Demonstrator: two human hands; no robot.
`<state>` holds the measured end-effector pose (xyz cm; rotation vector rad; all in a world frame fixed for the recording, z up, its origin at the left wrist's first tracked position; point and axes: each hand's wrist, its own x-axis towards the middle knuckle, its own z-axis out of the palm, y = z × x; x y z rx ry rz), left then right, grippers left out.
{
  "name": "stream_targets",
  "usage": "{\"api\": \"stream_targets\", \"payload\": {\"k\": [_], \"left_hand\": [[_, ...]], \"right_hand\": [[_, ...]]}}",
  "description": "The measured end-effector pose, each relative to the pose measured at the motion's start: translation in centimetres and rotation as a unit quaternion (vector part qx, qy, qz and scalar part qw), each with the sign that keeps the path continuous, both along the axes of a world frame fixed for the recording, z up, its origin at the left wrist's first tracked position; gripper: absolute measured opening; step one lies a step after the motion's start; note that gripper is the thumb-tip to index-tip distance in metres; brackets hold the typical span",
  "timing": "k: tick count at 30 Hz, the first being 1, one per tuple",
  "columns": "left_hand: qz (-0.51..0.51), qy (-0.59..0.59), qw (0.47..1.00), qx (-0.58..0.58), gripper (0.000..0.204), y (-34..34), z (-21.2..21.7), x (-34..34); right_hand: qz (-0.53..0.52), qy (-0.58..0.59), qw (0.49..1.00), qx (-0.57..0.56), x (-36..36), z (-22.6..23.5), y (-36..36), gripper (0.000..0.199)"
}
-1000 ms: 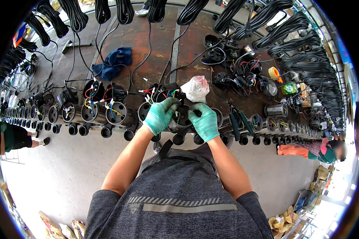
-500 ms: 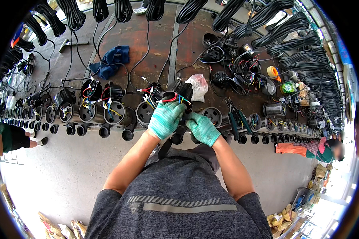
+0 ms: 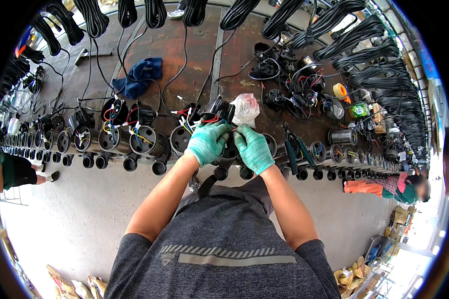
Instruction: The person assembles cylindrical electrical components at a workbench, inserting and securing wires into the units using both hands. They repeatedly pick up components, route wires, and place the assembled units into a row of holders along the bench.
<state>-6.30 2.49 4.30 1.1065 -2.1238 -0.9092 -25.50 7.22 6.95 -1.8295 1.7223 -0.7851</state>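
My left hand (image 3: 208, 143), in a green knit glove, is closed with its fingertips on thin coloured wires (image 3: 210, 120) that come from a black motor cap (image 3: 218, 106). Close beside it, my gloved right hand (image 3: 254, 151) pinches a thin wire at thumb and forefinger. The exact wire ends are hidden by the fingers. Under both hands stands a round metal housing, mostly covered. Another grey housing (image 3: 180, 140) with holes in its end is left of my left hand, with white-tipped wires (image 3: 185, 123) over it.
A clear plastic bag (image 3: 246, 109) lies just behind my hands. Dark-handled pliers (image 3: 298, 145) rest across the housings at right. A blue cloth (image 3: 138, 77), yellow tape roll (image 3: 340, 90) and bundled black cables (image 3: 329, 25) are farther off. A person (image 3: 384, 187) is at the far right.
My right hand has risen from the housing toward the wires, and its fingertips now pinch beside the left hand's. The left hand has shifted only slightly.
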Motion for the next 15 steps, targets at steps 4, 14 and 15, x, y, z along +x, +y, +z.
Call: {"api": "stream_targets", "payload": {"k": [4,14,15], "left_hand": [[0.009,-0.001,1.0,-0.01,0.022,-0.3,-0.6,-0.1],[0.07,-0.083,0.993,-0.043,0.016,-0.2,-1.2,-1.6],[0.072,-0.091,0.993,-0.034,0.015,-0.2,-1.3,-1.7]], "right_hand": [[-0.028,-0.037,0.998,-0.043,0.7,-1.3,-0.5,0.013],[-0.104,-0.132,0.986,-0.019,2.3,-2.2,-0.8,0.012],[-0.103,-0.13,0.986,-0.02,2.2,-2.4,-1.0,0.011]]}}
